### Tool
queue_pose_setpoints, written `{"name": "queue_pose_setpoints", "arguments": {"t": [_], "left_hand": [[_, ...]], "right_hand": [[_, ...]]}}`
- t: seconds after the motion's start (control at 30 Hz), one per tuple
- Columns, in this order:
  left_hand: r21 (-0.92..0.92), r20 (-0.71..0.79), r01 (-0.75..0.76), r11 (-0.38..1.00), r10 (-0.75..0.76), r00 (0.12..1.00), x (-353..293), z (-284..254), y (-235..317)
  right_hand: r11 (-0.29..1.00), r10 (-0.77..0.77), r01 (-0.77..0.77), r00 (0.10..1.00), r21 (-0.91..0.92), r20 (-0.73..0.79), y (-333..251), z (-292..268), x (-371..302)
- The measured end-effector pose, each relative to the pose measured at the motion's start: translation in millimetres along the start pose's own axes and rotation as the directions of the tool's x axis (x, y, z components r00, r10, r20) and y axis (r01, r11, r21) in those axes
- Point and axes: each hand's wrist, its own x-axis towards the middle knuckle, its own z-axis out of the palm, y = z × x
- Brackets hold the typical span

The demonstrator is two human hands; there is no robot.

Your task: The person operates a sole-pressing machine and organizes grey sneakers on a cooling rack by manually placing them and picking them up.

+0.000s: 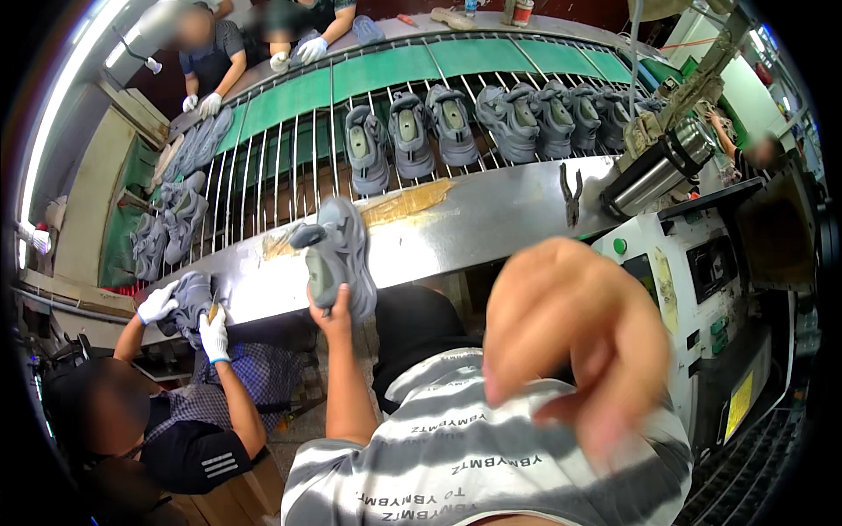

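Observation:
My left hand (337, 314) grips a grey sneaker (351, 250) by its heel end. The sneaker's toe points away from me, over the near metal ledge (421, 241) of the roller line. Close to the camera and high above my lap is my right hand (574, 329), large in the picture. Its fingers are bent and smeared by motion, and nothing can be made out in them. More grey sneakers (454, 127) stand in a row on the metal rollers beyond the ledge.
Black-handled pliers (571, 195) and a steel thermos (662, 167) are on the ledge's right. A white machine with a green button (620, 245) stands at right. At left, a gloved co-worker (215, 333) handles another sneaker; gloved people work across the line beside green belting (377, 74).

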Motion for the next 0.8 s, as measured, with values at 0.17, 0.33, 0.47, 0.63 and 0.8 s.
{"name": "queue_pose_setpoints", "arguments": {"t": [0.17,0.33,0.47,0.63,0.8], "left_hand": [[0.321,-0.143,-0.118,0.94,0.172,0.975,-8,51,-42],[0.471,-0.207,-0.242,0.848,0.373,0.904,20,92,-35],[0.449,-0.319,-0.159,0.879,0.324,0.89,36,112,-32],[0.478,-0.406,-0.106,0.872,0.326,0.854,77,139,-45],[0.526,-0.407,0.018,0.85,0.233,0.883,147,134,-55]], "right_hand": [[0.939,-0.119,0.107,0.993,0.328,0.017,7,26,20],[0.88,-0.001,0.003,1.0,0.474,-0.003,1,30,23],[0.884,0.099,-0.071,0.994,0.462,-0.036,-4,29,20],[0.875,0.18,-0.127,0.981,0.467,-0.071,-3,34,16],[0.898,0.13,-0.094,0.99,0.43,-0.054,7,28,13]]}}
